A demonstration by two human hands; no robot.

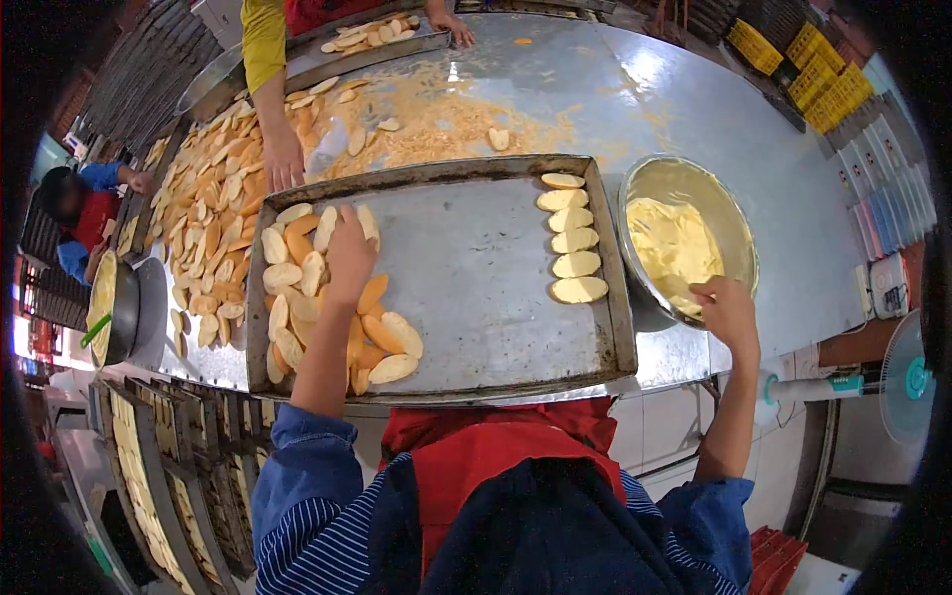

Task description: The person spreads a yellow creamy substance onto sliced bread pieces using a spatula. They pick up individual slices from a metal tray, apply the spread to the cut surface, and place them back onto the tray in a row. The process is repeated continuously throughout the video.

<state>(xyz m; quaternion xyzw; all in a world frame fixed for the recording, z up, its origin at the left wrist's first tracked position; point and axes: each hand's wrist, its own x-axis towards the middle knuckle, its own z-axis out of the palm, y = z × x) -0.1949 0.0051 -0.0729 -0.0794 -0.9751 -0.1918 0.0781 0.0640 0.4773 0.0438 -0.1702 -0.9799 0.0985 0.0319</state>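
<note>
A large metal baking tray (476, 290) lies in front of me, with a pile of oval bread slices (286, 275) in its left part. My left hand (351, 253) reaches over this pile, its fingers at a pale bread slice (367, 225); whether they grip it cannot be told. Along the tray's right side runs a column of several slices coated with yellow cream (579, 290). Right of the tray stands a metal bowl (746, 245) of pale yellow cream (673, 238). My right hand (725, 305) is at its near rim, closed on the handle end of a spreading tool whose blade is in the cream.
A large heap of bread slices (216, 201) and crumbs (446, 111) covers the metal table's left and far parts. A co-worker's hand (282, 156) rests by the tray's far left corner. Another person sits far left near a second cream bowl (123, 312). A fan (904, 379) stands right.
</note>
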